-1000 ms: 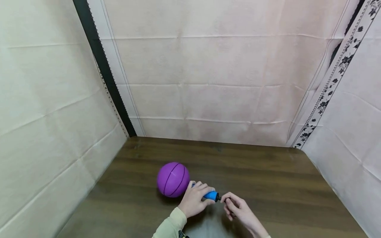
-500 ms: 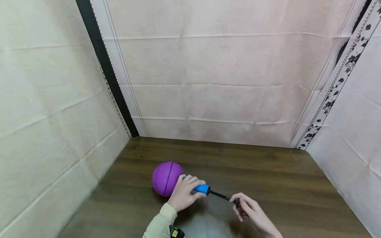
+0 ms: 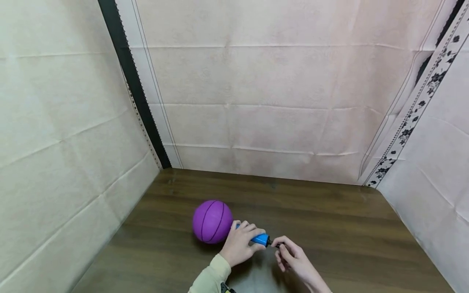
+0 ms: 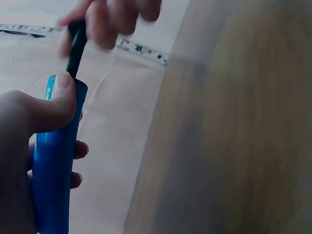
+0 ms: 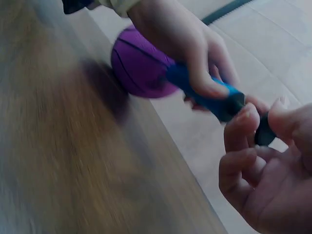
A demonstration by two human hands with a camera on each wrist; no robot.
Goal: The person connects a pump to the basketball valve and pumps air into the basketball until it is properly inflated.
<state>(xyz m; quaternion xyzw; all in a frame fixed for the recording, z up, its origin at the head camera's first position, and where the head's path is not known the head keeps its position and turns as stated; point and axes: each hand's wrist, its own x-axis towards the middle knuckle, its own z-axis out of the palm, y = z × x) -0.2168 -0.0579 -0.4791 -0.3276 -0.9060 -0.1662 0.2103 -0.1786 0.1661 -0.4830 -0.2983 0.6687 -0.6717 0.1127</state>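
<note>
A purple basketball (image 3: 212, 221) with black seam lines rests on the wooden table, left of both hands. The left hand (image 3: 239, 245) wraps its fingers and thumb around the blue barrel of a ball pump (image 3: 261, 239), whose far end points at the ball. In the right wrist view, the pump's blue barrel (image 5: 214, 103) reaches toward the ball (image 5: 141, 63); where they meet is blurred. The right hand (image 3: 296, 260) pinches the black handle (image 5: 264, 131) at the pump's near end. Only a short stretch of black rod (image 4: 76, 54) shows outside the barrel.
The brown wood-grain table (image 3: 329, 215) spreads around the hands. Pale creased cloth walls stand at the back (image 3: 256, 101), left (image 3: 66, 162) and right (image 3: 432, 175). A black strip (image 3: 135, 85) runs up the left corner.
The right hand drew the black rod out to the right half a second ago; now the rod is back in the barrel. The ball and left hand shifted left, then back right.
</note>
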